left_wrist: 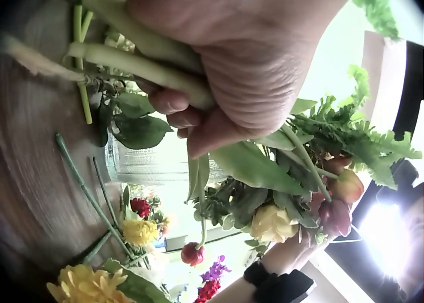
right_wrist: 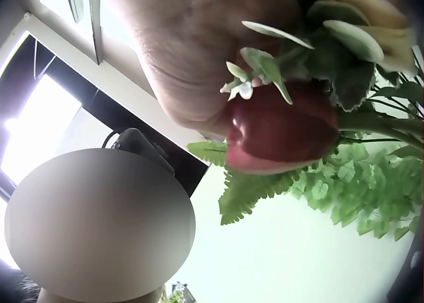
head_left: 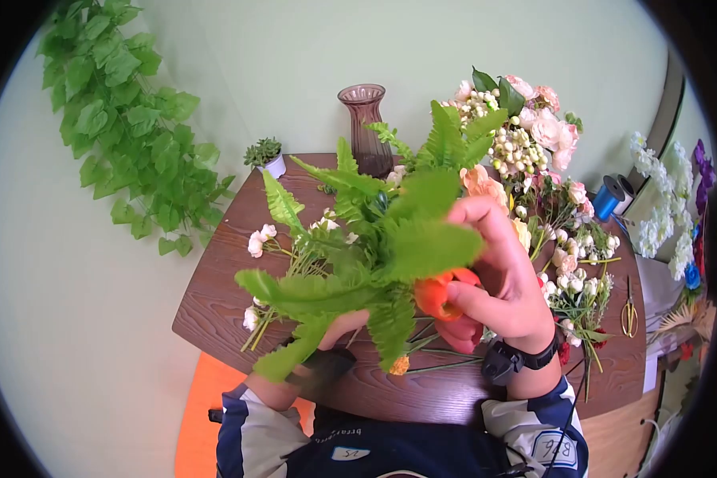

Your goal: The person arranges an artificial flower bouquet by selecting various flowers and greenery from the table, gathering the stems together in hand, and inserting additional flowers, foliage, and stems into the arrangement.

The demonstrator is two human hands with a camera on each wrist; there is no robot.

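Head: a bright-green, fern-filled bouquet (head_left: pixel 360 259) sits above the brown wooden surface (head_left: pixel 406 398); the right grip's hand (head_left: pixel 508 279) has its thumb against a glossy orange bloom (head_left: pixel 432 297), closure unclear. Left wrist: the left grip (left_wrist: pixel 245 61) clasps thick pale-green stems (left_wrist: pixel 132 62), likely light, stiff, the safest hold. Right wrist: the smooth red tulip (right_wrist: pixel 288 132) could dent.

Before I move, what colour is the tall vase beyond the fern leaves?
The vase is translucent purplish-brown; it shows best in the head view.

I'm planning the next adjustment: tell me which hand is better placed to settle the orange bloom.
Probably the right hand: its thumb is at the orange bloom, while the left hand grips the gathered stems.
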